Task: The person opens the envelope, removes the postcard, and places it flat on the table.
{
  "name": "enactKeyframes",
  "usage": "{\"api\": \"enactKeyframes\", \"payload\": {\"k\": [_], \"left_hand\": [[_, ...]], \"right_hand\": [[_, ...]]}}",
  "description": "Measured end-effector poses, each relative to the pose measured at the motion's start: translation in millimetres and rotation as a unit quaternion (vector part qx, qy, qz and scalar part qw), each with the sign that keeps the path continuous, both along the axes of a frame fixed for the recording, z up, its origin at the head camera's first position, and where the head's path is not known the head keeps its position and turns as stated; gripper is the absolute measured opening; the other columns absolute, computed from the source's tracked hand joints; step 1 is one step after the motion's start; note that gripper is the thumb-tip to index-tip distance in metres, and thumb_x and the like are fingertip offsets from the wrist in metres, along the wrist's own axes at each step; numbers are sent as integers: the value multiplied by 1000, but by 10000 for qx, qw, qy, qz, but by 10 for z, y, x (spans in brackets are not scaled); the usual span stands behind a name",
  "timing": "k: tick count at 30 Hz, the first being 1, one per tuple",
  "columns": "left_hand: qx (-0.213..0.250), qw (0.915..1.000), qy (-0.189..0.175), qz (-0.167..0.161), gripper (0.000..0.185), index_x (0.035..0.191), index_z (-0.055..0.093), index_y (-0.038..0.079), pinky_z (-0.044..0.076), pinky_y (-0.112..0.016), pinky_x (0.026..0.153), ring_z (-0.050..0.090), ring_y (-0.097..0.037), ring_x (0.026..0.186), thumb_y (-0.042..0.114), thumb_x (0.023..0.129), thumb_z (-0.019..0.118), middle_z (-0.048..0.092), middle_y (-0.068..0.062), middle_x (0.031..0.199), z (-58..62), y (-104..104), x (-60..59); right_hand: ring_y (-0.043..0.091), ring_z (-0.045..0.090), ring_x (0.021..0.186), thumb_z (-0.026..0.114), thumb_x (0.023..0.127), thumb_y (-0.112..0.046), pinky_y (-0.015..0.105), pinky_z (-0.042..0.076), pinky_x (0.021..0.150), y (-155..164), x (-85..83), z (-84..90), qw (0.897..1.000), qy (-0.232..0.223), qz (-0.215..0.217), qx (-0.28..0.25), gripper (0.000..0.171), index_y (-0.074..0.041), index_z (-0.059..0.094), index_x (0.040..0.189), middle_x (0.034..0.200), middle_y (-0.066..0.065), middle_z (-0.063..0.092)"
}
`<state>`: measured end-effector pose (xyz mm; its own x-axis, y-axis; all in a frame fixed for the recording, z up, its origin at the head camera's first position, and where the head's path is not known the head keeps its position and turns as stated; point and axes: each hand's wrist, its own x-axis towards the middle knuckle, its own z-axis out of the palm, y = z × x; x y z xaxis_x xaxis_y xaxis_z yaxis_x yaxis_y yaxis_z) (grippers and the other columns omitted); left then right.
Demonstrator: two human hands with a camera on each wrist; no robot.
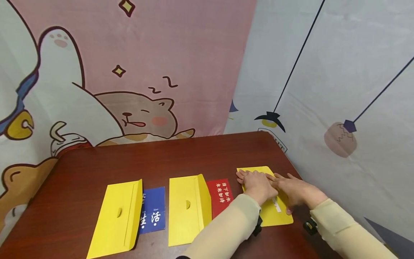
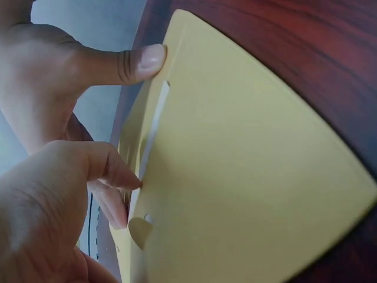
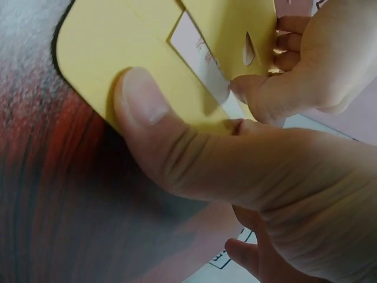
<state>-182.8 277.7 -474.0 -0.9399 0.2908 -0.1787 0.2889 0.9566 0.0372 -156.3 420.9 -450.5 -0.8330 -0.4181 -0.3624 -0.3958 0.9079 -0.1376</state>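
L/R fingers (image 3: 142,97) on yel. env. (image 1: 274,218), prob. w/ card (image 3: 194,44)

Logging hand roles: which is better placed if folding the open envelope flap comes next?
Probably the right hand: its thumb already lies on the yellow flap. The left hand is over the pocket side, its thumb beside the white slip.
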Motion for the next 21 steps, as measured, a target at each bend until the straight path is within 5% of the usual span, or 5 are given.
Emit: {"api": "enactKeyframes", "payload": {"k": [9,21], "left_hand": [[149,9982,-196,546,73,145,65,41,29,-68,117,43,-46,146,78,82,64,56,-1,154,-27,89,-8],[-41,9987,-196,475,73,146,64,41,34,-69,114,44,-47,145,79,84,61,59,0,150,-11,110,2]], "right_hand": [[52,27,152,106,50,-34,79,19,113,54,-7,-5,9999,-54,-14,-138,123,-6,51,157,165,16,41],[52,28,152,106,50,-33,79,18,113,45,7,7,9998,-33,-56,-201,121,-4,52,155,164,17,42]]}}
